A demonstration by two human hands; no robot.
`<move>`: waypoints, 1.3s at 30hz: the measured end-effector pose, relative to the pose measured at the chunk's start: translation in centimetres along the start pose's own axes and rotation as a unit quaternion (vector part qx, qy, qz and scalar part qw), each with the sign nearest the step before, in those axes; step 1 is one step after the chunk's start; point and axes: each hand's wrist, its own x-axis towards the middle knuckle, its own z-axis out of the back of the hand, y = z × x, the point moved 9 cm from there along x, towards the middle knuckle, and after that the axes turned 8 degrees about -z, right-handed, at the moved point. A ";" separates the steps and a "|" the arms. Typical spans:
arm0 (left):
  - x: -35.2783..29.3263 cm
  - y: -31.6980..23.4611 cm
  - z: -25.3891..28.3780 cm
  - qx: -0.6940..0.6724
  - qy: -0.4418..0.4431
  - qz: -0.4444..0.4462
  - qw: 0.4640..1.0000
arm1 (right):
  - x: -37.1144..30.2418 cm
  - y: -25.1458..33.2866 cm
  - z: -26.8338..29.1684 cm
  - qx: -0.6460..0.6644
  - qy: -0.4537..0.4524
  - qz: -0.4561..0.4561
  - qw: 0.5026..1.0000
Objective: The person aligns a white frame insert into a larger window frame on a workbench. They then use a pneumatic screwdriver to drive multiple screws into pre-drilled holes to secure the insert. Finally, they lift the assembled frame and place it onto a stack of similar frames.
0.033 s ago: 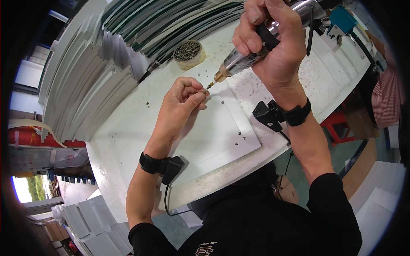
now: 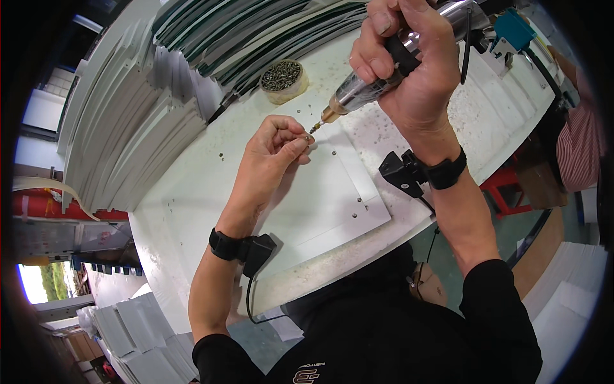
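Note:
My right hand point(image 2: 419, 77) is wrapped round a silver power screwdriver point(image 2: 358, 93), which slants down to the left. The brass-coloured tip and bit of the screwdriver reach the fingertips of my left hand point(image 2: 272, 147). Pinched between that hand's thumb and forefinger is a small metal screw point(image 2: 308, 138), close to or touching the bit; exact contact is too small to make out. Both hands are over a flat white panel point(image 2: 300, 205) with a raised strip along its right side. Several small screws point(image 2: 334, 153) dot the panel and strip.
A round tub point(image 2: 284, 96) heaped with small screws stands beyond my left hand. Stacked white panels point(image 2: 128, 134) and dark-edged strips point(image 2: 256, 38) line the table's left and far sides. At the far right are a teal device point(image 2: 513, 31) and a person's striped sleeve point(image 2: 577, 150).

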 end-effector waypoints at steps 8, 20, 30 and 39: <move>0.0 0.1 -0.2 -0.024 0.002 0.007 1.000 | 0.8 -0.6 0.8 -0.056 0.105 0.062 0.991; -0.1 0.1 -0.6 -0.047 0.008 0.012 0.999 | 0.9 -0.6 0.7 -0.057 0.095 0.051 0.992; -0.2 0.2 -0.6 -0.045 0.010 0.009 0.999 | 0.9 -0.6 0.9 -0.070 0.103 0.063 0.990; 0.1 -0.3 -0.6 0.030 -0.003 0.012 0.999 | 1.2 -1.1 -0.2 -0.051 0.129 0.059 0.989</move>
